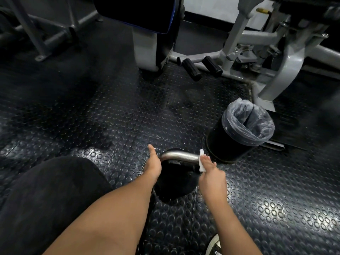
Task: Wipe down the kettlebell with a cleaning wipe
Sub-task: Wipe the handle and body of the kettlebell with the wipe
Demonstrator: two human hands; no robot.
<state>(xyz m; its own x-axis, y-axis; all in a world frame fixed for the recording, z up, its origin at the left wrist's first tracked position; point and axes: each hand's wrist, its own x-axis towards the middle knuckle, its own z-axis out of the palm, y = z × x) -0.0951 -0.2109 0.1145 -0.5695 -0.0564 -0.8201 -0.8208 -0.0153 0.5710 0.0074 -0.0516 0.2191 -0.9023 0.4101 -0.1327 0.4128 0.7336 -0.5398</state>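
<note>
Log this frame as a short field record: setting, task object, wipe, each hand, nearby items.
setting: dark studded rubber floor
task object: black kettlebell with bare metal handle, standing on the floor
wipe: white cleaning wipe, on the handle's right end
right hand: holds the wipe against the handle
left hand: rests on the kettlebell's left side, thumb up
nearby: black bin with clear liner; grey gym machine frame
</note>
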